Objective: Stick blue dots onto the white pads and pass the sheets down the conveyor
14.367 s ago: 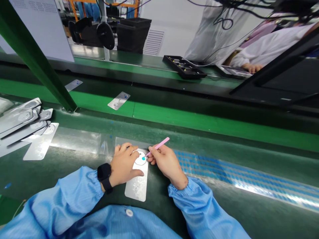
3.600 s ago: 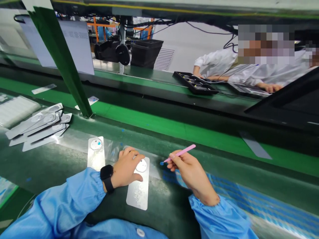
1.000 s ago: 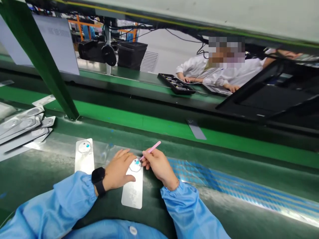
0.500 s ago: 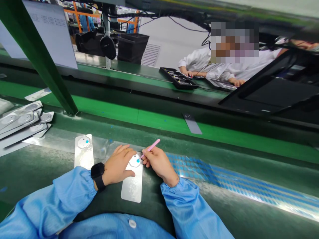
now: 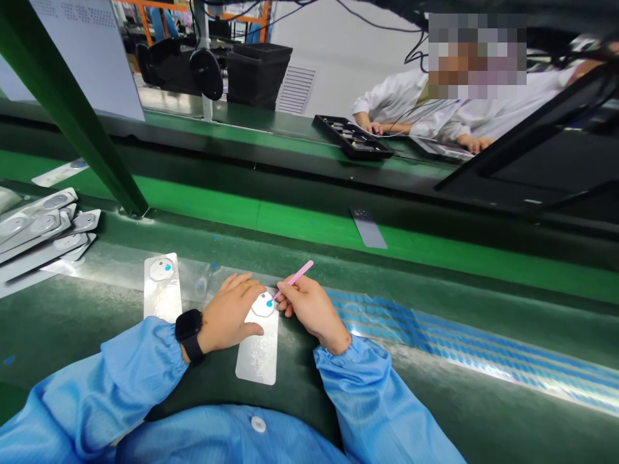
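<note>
A silvery phone back panel [image 5: 258, 354] lies flat before me, an octagonal ring at its far end with a small blue round sticker [image 5: 269, 303] inside. My left hand [image 5: 232, 316] rests over the panel's left side, fingers stretched and thumb apart. In a pinch, my right hand [image 5: 314, 309] holds pink tweezers [image 5: 300, 272], their tip at the blue sticker. Whether the tip grips the sticker or only touches it, I cannot tell. Left of my hands lies a second panel [image 5: 162, 296], also with a blue dot in its ring.
A clear sheet with rows of blue round stickers [image 5: 435, 341] stretches right. Several panels [image 5: 43, 225] are piled at the left, near a slanted green post [image 5: 82, 116]. A grey plate [image 5: 368, 228] lies on the green strip beyond. Across sit people in white sleeves [image 5: 391, 96] by a black tray [image 5: 353, 137].
The whole view has shifted slightly as my head moved. Both hands keep nearly the same place on the panel, with the tweezers' tip still at the blue sticker.
</note>
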`<state>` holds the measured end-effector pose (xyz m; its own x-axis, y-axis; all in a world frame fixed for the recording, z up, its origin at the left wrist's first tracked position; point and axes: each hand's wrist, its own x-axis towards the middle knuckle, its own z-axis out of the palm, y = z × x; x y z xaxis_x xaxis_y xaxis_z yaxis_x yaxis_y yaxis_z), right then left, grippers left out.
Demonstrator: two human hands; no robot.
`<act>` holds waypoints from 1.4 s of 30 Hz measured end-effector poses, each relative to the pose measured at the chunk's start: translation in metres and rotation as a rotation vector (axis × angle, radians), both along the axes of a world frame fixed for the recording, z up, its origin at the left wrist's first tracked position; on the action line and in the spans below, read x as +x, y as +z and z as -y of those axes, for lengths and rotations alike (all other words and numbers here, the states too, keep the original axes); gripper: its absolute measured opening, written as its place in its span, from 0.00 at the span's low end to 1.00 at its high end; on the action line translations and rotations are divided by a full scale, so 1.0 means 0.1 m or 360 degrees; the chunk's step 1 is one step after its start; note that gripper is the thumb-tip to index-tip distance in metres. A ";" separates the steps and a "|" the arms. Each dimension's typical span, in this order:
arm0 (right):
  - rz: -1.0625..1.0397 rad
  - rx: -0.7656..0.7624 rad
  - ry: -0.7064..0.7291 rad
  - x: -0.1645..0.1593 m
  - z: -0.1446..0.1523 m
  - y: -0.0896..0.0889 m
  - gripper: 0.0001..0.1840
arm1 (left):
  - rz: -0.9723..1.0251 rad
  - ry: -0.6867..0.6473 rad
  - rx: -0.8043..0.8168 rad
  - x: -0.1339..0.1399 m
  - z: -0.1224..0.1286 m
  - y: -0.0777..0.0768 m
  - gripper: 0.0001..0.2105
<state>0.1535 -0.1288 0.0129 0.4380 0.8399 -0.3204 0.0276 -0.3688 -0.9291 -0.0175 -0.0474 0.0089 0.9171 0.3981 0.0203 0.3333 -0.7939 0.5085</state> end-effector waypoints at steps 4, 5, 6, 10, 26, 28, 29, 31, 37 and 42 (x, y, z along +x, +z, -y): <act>-0.0008 0.0004 0.0010 0.00 0.00 -0.01 0.11 | 0.0009 -0.0009 0.0003 0.00 0.00 0.00 0.32; -0.0004 0.0005 0.0015 0.01 0.00 -0.01 0.11 | 0.0018 -0.0009 0.0005 -0.01 0.00 0.00 0.32; 0.0003 0.0007 0.0018 0.01 0.01 -0.02 0.11 | 0.0025 -0.0010 0.0007 -0.01 0.00 0.00 0.32; 0.0031 0.0005 0.0022 0.01 0.01 -0.03 0.10 | 0.0020 -0.0016 0.0019 -0.01 0.00 0.00 0.32; 0.0057 -0.0016 -0.0049 -0.05 0.00 0.06 0.07 | -0.0129 -0.0142 0.0248 -0.03 0.01 0.07 0.20; 0.0066 -0.0033 -0.0046 -0.06 0.00 0.06 0.07 | -0.0150 -0.0140 0.0271 -0.03 0.02 0.09 0.18; 0.0070 -0.0030 -0.0040 -0.06 0.01 0.06 0.07 | -0.0157 -0.0137 0.0282 -0.03 0.02 0.09 0.18; 0.0080 -0.0006 -0.0032 -0.07 0.01 0.06 0.07 | -0.0171 -0.0129 0.0303 -0.03 0.03 0.11 0.18; 0.0102 -0.0024 -0.0025 -0.03 0.01 0.09 0.08 | -0.0177 -0.0073 0.0336 -0.02 0.08 0.13 0.18; 0.0786 0.0348 -0.0063 0.03 0.17 0.15 0.10 | -0.0181 -0.0049 0.0318 -0.01 0.10 0.10 0.19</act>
<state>0.1566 -0.1460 0.0281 0.5248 0.8437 0.1125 0.4708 -0.1776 -0.8642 -0.0187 -0.0579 0.0192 0.9297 0.3683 -0.0082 0.3535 -0.8857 0.3009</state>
